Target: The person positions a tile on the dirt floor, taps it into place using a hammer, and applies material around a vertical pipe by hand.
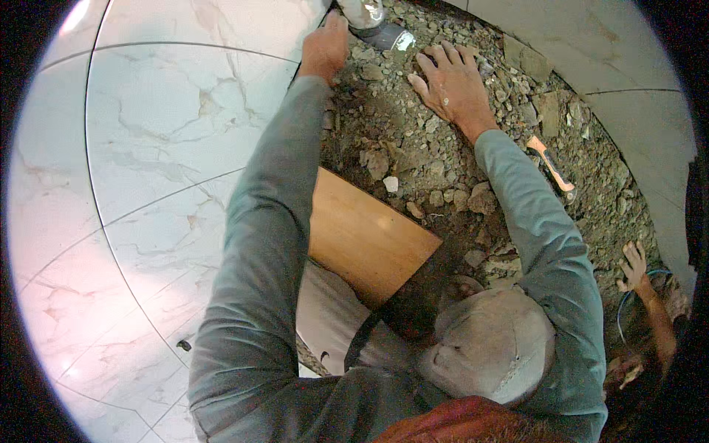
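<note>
Neither my left hand nor my right hand is identifiable. A person in a cap (487, 343) and grey sleeves bends below me, both arms stretched upward. That person's left hand (325, 48) curls at the edge of white marbled tiles (170, 111), beside a grey-and-white object (380, 37) I cannot make out. Their right hand (450, 85) spreads over rubble (399, 133). An orange-handled tool (546, 162) lies near that arm. A brown board (369, 236) slants beside the left sleeve.
At the far right, another bare hand and forearm (653, 317), apparently someone else's, reach over the rubble near a thin blue cable (626, 301). Grey tiles (613, 52) border the rubble at upper right. Tile flooring covers the left side, curving with the lens.
</note>
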The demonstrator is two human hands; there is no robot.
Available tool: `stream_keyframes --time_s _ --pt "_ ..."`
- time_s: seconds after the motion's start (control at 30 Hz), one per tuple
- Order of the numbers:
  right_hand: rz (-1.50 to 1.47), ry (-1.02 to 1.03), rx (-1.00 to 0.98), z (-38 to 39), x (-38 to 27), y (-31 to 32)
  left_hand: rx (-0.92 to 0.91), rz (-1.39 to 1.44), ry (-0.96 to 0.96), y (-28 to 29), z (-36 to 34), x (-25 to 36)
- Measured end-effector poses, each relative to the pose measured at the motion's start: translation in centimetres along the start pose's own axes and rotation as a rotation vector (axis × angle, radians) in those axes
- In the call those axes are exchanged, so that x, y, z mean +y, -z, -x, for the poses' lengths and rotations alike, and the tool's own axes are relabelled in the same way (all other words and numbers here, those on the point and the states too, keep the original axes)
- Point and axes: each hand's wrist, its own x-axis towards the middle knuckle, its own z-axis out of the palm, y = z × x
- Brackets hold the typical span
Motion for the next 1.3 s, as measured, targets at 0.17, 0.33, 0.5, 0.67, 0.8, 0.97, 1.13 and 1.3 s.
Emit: stream_keyframes --time_s 0.17,0.33,0.5,0.67,0.8,0.97,1.13,1.3 --pt "-0.028 -0.007 -0.005 0.0 0.0 -0.1 -0.212 -0.188 -0.236 -2.9 0.4 -2.8" --pt "-0.002 0.003 0.022 0.0 0.0 -0.3 0.147 -0.279 -0.307 -4.0 1.3 -2.1" --pt "-0.014 0.019 0.04 0.0 0.1 -0.2 -0.154 -0.325 -0.269 -4.3 0.3 -2.0" --pt "-0.035 0.021 0.031 -0.2 0.3 -0.4 -0.259 -0.367 -0.282 -4.0 -2.4 -2.3" --pt "-0.047 0.014 0.048 0.0 0.1 -0.4 -0.447 -0.05 -0.079 -3.9 -3.2 -2.7" --pt "-0.048 0.01 0.019 0.3 0.0 -0.5 -0.5 0.04 0.041 -6.3 -2.1 -3.3" --pt "-0.039 0.022 0.011 0.3 0.0 -0.4 -0.322 0.357 0.082 -8.4 -0.7 -3.3" --pt "-0.036 -0.01 -0.007 0.2 -0.2 0.1 -0.348 0.283 0.136 -7.5 -0.2 -2.6"
